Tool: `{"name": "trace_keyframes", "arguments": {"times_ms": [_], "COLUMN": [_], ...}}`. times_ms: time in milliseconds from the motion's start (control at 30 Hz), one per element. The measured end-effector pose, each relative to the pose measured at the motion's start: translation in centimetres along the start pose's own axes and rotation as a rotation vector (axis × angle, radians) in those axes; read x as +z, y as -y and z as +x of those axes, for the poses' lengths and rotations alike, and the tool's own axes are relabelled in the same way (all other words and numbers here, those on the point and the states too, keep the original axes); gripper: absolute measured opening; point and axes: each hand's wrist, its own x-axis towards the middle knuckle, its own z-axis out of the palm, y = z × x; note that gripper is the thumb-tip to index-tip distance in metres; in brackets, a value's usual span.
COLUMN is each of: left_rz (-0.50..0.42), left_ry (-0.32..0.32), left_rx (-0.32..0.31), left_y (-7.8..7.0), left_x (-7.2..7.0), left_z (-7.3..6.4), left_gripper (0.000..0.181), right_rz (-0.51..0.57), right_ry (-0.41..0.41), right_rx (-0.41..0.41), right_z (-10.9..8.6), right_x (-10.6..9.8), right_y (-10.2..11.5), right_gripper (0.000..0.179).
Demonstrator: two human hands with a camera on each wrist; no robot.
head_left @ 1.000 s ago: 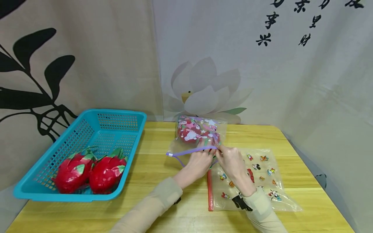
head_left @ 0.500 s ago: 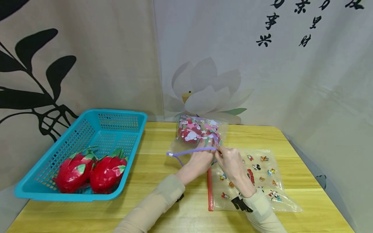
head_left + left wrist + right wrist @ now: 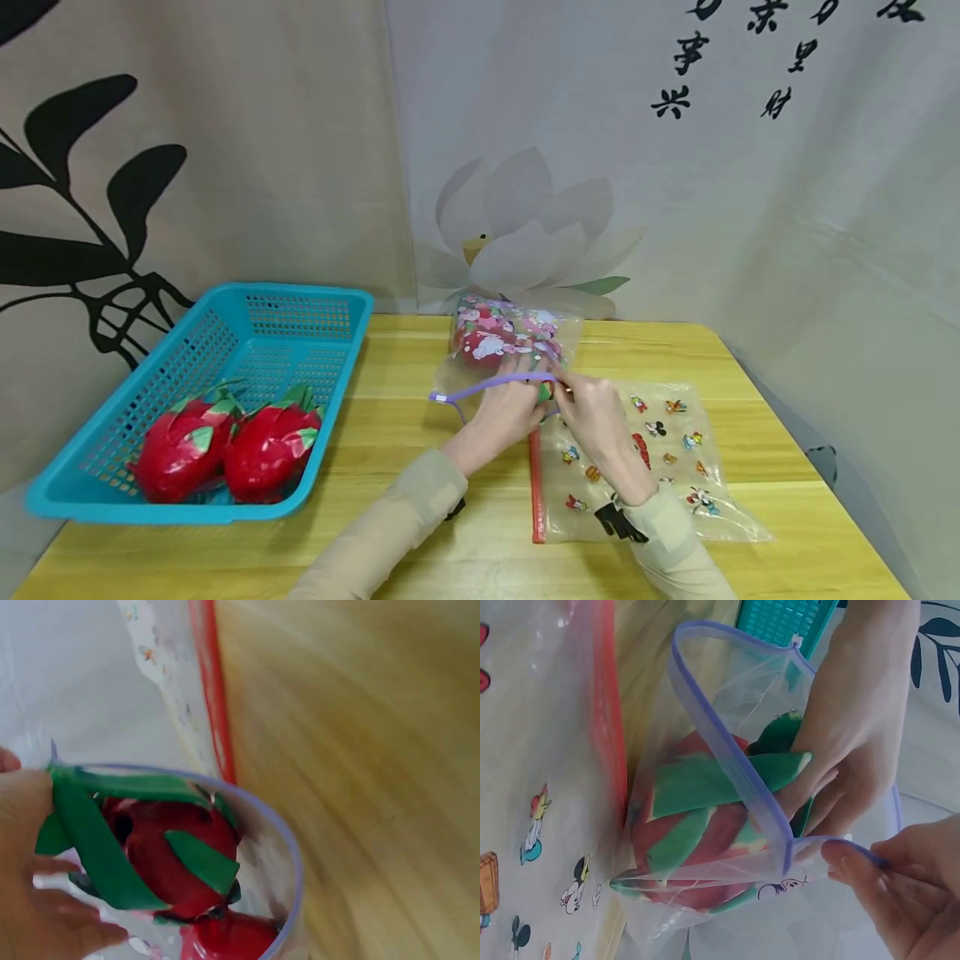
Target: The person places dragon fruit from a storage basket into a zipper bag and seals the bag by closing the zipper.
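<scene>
Just inside the bag (image 3: 512,337) sits a fruit (image 3: 180,855), the left hand (image 3: 513,408) against it, fingers outstretched; the right hand (image 3: 596,408) pinches the bag's rim (image 3: 731,761), best held wide so leaves (image 3: 94,840) clear it.

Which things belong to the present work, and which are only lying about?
Seemingly in use:
left hand, inside purple-edged bag
right hand, pinching bag's edge
red fruits in this bag

Seemingly lying about:
flat red-edged bag
blue basket with two more fruits, perhaps for later
</scene>
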Motion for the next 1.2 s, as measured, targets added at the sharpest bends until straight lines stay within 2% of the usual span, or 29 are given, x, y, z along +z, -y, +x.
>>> {"name": "trace_keyframes", "arguments": {"times_ms": [100, 200, 333, 433, 567, 800, 1033, 1200], "left_rz": [-0.003, -0.069, -0.176, -0.294, -0.414, -0.273, -0.234, -0.118], "left_ry": [-0.043, -0.012, 0.057, 0.102, 0.11, 0.007, 0.044, 0.027], "left_rx": [-0.099, -0.18, -0.223, -0.254, -0.285, -0.218, -0.241, -0.177], "left_y": [-0.3, -0.7, -0.9, -0.8, -0.8, -1.2, -1.8, -2.2], "left_x": [0.1, 0.0, 0.0, 0.1, 0.4, 0.8, 0.5, 0.4], "left_z": [-0.5, -0.8, -1.0, -1.0, -1.0, -1.2, -1.2, -1.5], "left_gripper": [0.06, 0.064, 0.067, 0.073, 0.082, 0.056, 0.062, 0.07], "right_rz": [0.001, 0.004, 0.009, 0.017, 0.035, 0.032, 0.026, 0.001], "right_ry": [-0.006, -0.013, -0.01, -0.009, -0.006, -0.006, -0.008, -0.006], "right_rx": [0.014, 0.022, 0.029, 0.029, 0.027, 0.013, 0.005, -0.011], "right_z": [0.3, 0.4, 0.5, 0.5, 0.5, 0.7, 0.9, 1.0], "right_x": [0.0, -0.1, 0.0, 0.1, 0.2, 0.3, 0.3, 0.3], "right_y": [-0.1, -0.2, -0.4, -0.4, -0.4, -0.5, -0.7, -1.0], "right_gripper": [0.019, 0.019, 0.018, 0.018, 0.016, 0.014, 0.012, 0.01]}}
